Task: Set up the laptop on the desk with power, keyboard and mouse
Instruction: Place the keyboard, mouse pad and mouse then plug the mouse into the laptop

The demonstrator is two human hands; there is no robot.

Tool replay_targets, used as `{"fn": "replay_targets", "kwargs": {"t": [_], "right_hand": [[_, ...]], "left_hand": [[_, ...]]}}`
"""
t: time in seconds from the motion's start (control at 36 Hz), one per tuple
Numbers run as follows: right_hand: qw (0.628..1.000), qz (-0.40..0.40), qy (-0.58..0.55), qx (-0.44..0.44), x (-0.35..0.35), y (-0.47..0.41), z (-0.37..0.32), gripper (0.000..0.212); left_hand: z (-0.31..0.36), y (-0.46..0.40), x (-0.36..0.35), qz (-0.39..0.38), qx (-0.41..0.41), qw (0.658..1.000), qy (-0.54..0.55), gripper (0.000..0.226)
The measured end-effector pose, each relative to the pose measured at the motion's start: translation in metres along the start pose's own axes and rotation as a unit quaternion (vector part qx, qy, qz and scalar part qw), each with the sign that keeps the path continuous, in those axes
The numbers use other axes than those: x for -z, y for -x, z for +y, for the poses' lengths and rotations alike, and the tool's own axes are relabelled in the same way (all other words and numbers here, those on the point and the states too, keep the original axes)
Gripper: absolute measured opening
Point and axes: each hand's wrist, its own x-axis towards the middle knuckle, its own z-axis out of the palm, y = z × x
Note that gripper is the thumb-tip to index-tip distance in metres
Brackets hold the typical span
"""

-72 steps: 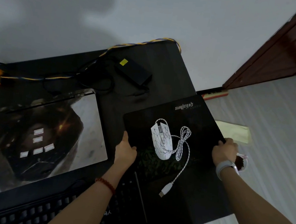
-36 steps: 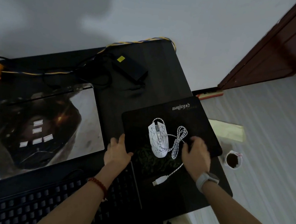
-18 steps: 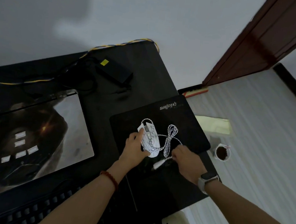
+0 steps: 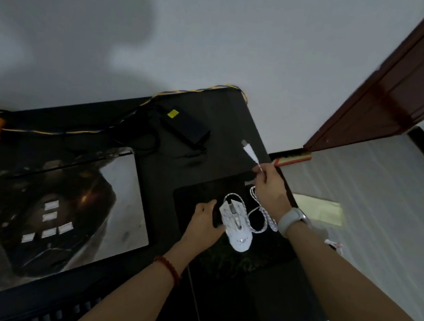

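mouse point(image 4: 236, 225) near mouse pad point(image 4: 186, 199) left edge

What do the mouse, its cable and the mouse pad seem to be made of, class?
Mouse: probably hard glossy plastic, white with dark crack-like lines and a smooth moulded shell.
Cable: looks braided fabric sheath, white with a speckled weave; it loops limply.
Mouse pad: likely matt cloth over rubber, black, thin, flat, no shine.
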Motion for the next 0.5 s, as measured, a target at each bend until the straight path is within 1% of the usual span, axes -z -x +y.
{"fn": "replay_targets", "kwargs": {"t": [0.03,0.08,0.14,0.22,0.28,0.36,0.42,0.5], "right_hand": [[1.000,-0.013,0.016,0.023,-0.005,-0.005,-0.009,0.017],[0.993,-0.040,0.070,0.086,-0.016,-0.014,-0.031,0.023],[0.976,-0.060,0.128,0.165,-0.032,-0.021,-0.055,0.026],[0.946,-0.093,0.183,0.252,-0.066,-0.026,-0.087,0.026],[0.924,-0.133,0.214,0.287,-0.093,-0.023,-0.097,0.025],[0.895,-0.205,0.275,0.285,-0.131,-0.019,-0.093,0.021],[0.887,-0.245,0.290,0.263,-0.153,-0.019,-0.083,0.019],[0.882,-0.266,0.308,0.237,-0.171,-0.017,-0.068,0.018]], "left_hand": [[-0.004,-0.001,0.014,0.022,-0.003,1.000,-0.014,0.065],[-0.015,-0.002,0.045,0.073,0.001,0.996,-0.056,0.051],[-0.030,0.001,0.077,0.124,0.024,0.988,-0.091,0.040],[-0.056,0.008,0.114,0.189,0.075,0.971,-0.127,0.036],[-0.073,0.016,0.129,0.209,0.112,0.962,-0.136,0.037],[-0.094,0.024,0.139,0.225,0.137,0.953,-0.148,0.043],[-0.104,0.024,0.141,0.235,0.140,0.947,-0.169,0.048],[-0.112,0.019,0.138,0.248,0.144,0.938,-0.196,0.052]]}}
